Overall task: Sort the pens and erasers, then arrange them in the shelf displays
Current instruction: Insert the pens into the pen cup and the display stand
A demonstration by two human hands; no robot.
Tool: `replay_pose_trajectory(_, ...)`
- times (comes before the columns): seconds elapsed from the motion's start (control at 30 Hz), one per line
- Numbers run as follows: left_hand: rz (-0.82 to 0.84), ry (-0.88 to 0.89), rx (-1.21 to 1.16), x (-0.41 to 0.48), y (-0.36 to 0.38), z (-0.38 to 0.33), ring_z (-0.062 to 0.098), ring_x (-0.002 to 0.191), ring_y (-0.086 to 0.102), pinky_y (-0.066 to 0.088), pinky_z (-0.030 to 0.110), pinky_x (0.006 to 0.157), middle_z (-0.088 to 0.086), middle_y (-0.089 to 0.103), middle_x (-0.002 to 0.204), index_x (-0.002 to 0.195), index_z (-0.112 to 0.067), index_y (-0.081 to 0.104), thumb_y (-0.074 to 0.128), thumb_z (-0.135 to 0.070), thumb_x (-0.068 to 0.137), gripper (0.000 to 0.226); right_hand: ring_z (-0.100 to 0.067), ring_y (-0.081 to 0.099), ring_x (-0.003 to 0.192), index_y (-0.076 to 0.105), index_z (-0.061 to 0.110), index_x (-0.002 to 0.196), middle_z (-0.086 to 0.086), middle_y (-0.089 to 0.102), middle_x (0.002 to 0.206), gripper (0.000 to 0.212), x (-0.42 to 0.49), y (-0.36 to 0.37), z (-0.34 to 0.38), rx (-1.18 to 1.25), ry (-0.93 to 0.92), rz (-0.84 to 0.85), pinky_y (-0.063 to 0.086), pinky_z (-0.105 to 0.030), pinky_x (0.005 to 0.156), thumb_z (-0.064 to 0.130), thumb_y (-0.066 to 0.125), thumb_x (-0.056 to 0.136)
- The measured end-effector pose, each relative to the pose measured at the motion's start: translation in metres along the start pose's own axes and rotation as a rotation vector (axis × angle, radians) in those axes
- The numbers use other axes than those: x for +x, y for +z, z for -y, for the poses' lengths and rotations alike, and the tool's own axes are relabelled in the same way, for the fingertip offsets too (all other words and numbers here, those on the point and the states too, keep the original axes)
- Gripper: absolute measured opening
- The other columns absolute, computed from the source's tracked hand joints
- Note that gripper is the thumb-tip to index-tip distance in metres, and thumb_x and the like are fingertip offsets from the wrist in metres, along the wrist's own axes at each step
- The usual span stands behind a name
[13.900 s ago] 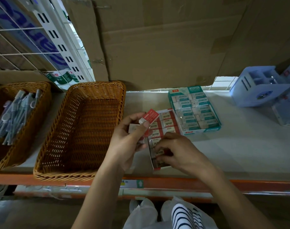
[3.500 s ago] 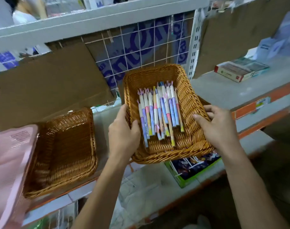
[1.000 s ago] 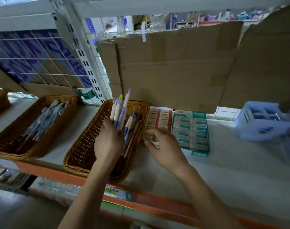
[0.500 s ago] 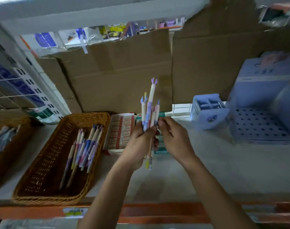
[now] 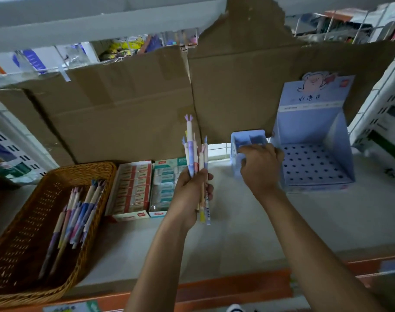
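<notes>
Pens [image 5: 193,154], bundle: likely light, stiff, slippery; left hand [image 5: 189,194] grips mid-barrel, caps above fist; right hand [image 5: 260,167] holds blue holder [image 5: 248,138].

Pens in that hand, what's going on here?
A person is stocking a shelf. The left hand holds a pen bunch upright. The right hand grips a small blue holder next to a display box. Loose pens lie in the basket, and eraser boxes sit beside it.
</notes>
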State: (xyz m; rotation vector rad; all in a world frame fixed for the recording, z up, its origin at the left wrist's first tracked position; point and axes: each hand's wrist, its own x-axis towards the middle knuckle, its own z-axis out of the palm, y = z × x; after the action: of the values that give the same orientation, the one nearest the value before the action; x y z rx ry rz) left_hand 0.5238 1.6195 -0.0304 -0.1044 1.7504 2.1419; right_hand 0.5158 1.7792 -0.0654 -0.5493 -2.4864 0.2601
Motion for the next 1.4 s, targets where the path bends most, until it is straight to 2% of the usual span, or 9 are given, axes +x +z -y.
replay_pose_trajectory(0.23, 0.012, 0.04, 0.076, -0.005, -0.018, -0.003, 0.014, 0.057, 0.05, 0.042, 0.024, 0.05, 0.002, 0.059, 0.074, 0.116, -0.006, 0.055, 0.047, -0.015, 0.098, 0.021, -0.028, 0.05, 0.111, 0.071, 0.03, 0.104, -0.002, 0.067, 0.109, 0.028, -0.022, -0.04, 0.017, 0.131, -0.258, 0.366, 0.03, -0.031, 0.076, 0.016, 0.054, 0.087)
replay_pose_trajectory(0.4, 0.097, 0.031, 0.077, -0.019, -0.036, -0.007, 0.013, 0.055, 0.049, 0.041, 0.024, 0.049, 0.002, 0.061, 0.074, 0.105, -0.016, 0.06, 0.049, -0.019, 0.097, 0.014, -0.015, 0.054, 0.1, 0.07, 0.033, 0.101, 0.008, 0.069, 0.102, 0.028, -0.051, -0.061, 0.034, 0.214, -0.405, 0.521, 0.037, -0.032, 0.085, 0.019, 0.049, 0.088)
replay_pose_trajectory(0.53, 0.119, 0.007, 0.067, -0.026, -0.043, -0.008, 0.012, 0.055, 0.05, 0.042, 0.023, 0.049, 0.004, 0.063, 0.076, 0.108, -0.015, 0.061, 0.056, -0.029, 0.09, 0.024, -0.012, 0.061, 0.081, 0.073, 0.028, 0.098, 0.007, 0.072, 0.094, 0.021, -0.057, -0.069, 0.039, 0.295, -0.442, 0.631, 0.049, -0.03, 0.074, 0.03, 0.056, 0.086)
replay_pose_trajectory(0.7, 0.194, 0.061, 0.112, -0.032, -0.044, -0.008, 0.013, 0.052, 0.049, 0.042, 0.022, 0.046, 0.005, 0.06, 0.07, 0.102, -0.004, 0.059, 0.057, -0.028, 0.085, 0.03, -0.002, 0.061, 0.067, 0.069, 0.024, 0.085, 0.009, 0.067, 0.074, 0.016, -0.043, -0.08, 0.035, 0.717, -0.122, 0.511, 0.047, -0.015, 0.06, 0.039, 0.064, 0.083)
replay_pose_trajectory(0.8, 0.259, 0.078, 0.12, -0.036, -0.041, -0.008, 0.012, 0.05, 0.05, 0.042, 0.021, 0.045, 0.003, 0.059, 0.066, 0.099, -0.004, 0.057, 0.058, -0.025, 0.081, 0.027, -0.007, 0.064, 0.074, 0.064, 0.029, 0.09, 0.007, 0.068, 0.081, 0.016, -0.038, -0.079, 0.042, 0.922, 0.124, 0.438, 0.054, -0.028, 0.068, 0.042, 0.062, 0.083)
replay_pose_trajectory(0.87, 0.283, 0.079, 0.115, -0.036, -0.038, -0.007, 0.012, 0.05, 0.05, 0.041, 0.02, 0.045, 0.003, 0.06, 0.065, 0.098, -0.004, 0.056, 0.058, -0.025, 0.081, 0.027, -0.008, 0.064, 0.072, 0.063, 0.029, 0.09, 0.006, 0.068, 0.081, 0.009, -0.039, -0.077, 0.05, 0.995, 0.172, 0.467, 0.055, -0.033, 0.069, 0.036, 0.064, 0.084)
replay_pose_trajectory(1.07, 0.269, 0.046, 0.074, -0.039, -0.037, -0.007, 0.014, 0.056, 0.061, 0.047, 0.021, 0.047, 0.0, 0.069, 0.07, 0.105, -0.008, 0.059, 0.056, -0.027, 0.082, 0.03, -0.001, 0.062, 0.061, 0.064, 0.013, 0.094, 0.003, 0.066, 0.073, 0.01, -0.042, -0.08, 0.054, 1.279, 0.291, 0.505, 0.047, -0.015, 0.055, 0.006, 0.057, 0.091)
replay_pose_trajectory(1.3, 0.226, 0.039, 0.121, -0.042, -0.041, -0.004, 0.015, 0.062, 0.065, 0.054, 0.025, 0.058, 0.001, 0.066, 0.071, 0.106, -0.003, 0.057, 0.049, -0.019, 0.094, 0.021, -0.023, 0.056, 0.074, 0.054, 0.019, 0.099, -0.005, 0.047, 0.076, 0.023, -0.036, -0.087, 0.053, 1.566, 0.484, 0.465, 0.054, -0.045, 0.076, 0.005, 0.036, 0.099)
replay_pose_trajectory(1.4, 0.233, 0.05, 0.138, -0.044, -0.043, -0.004, 0.011, 0.059, 0.06, 0.051, 0.022, 0.056, -0.001, 0.066, 0.07, 0.108, -0.003, 0.056, 0.048, -0.016, 0.095, 0.02, -0.015, 0.051, 0.061, 0.056, 0.019, 0.101, -0.003, 0.042, 0.07, 0.025, -0.032, -0.09, 0.056, 1.648, 0.533, 0.449, 0.055, -0.038, 0.064, 0.006, 0.034, 0.099)
